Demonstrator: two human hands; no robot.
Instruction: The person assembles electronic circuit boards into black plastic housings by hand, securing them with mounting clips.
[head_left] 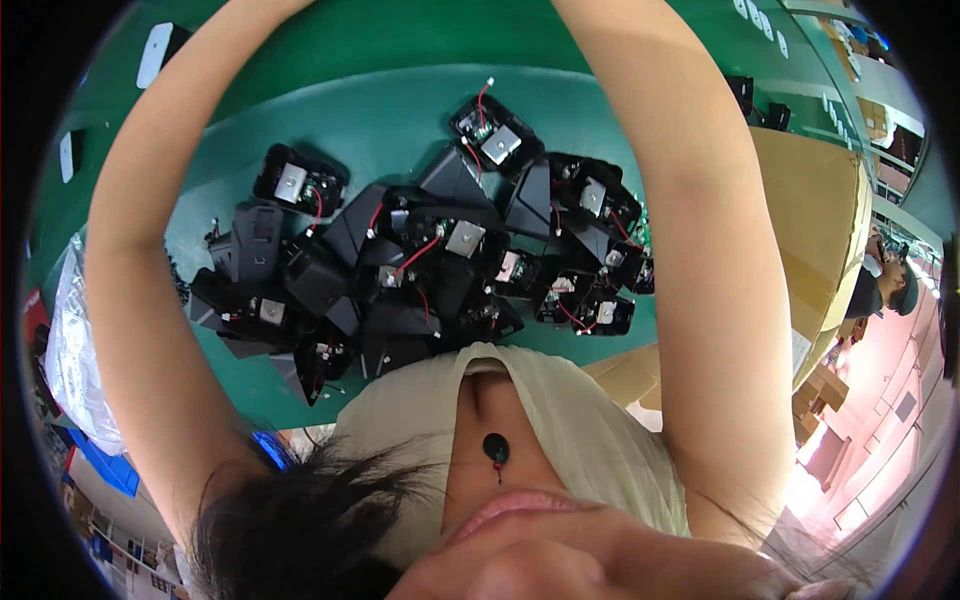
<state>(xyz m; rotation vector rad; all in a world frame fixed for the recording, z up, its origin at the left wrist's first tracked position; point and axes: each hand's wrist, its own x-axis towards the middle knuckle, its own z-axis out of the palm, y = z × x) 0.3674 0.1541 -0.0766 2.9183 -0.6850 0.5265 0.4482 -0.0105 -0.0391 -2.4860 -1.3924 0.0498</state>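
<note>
Both my arms reach up past the top edge of the head view, so neither hand shows. Between my left arm point(150, 200) and my right arm point(705, 230) lies a heap of black plastic housings point(330, 270). Several of them are open, with a square silvery metal plate point(466, 238), bits of green circuit board and thin red wires point(417, 258) ending in small white connectors. One open housing point(497, 132) lies at the far side of the heap, and another point(300, 182) at its left. What my hands hold or touch is hidden.
The heap rests on a green tabletop point(390, 110). At the right, a cardboard box point(815, 230) stands beside my right arm. Clear plastic wrapping point(75, 350) and a blue bin point(105, 463) are at the left. A person in a dark cap point(905, 290) is in the right background.
</note>
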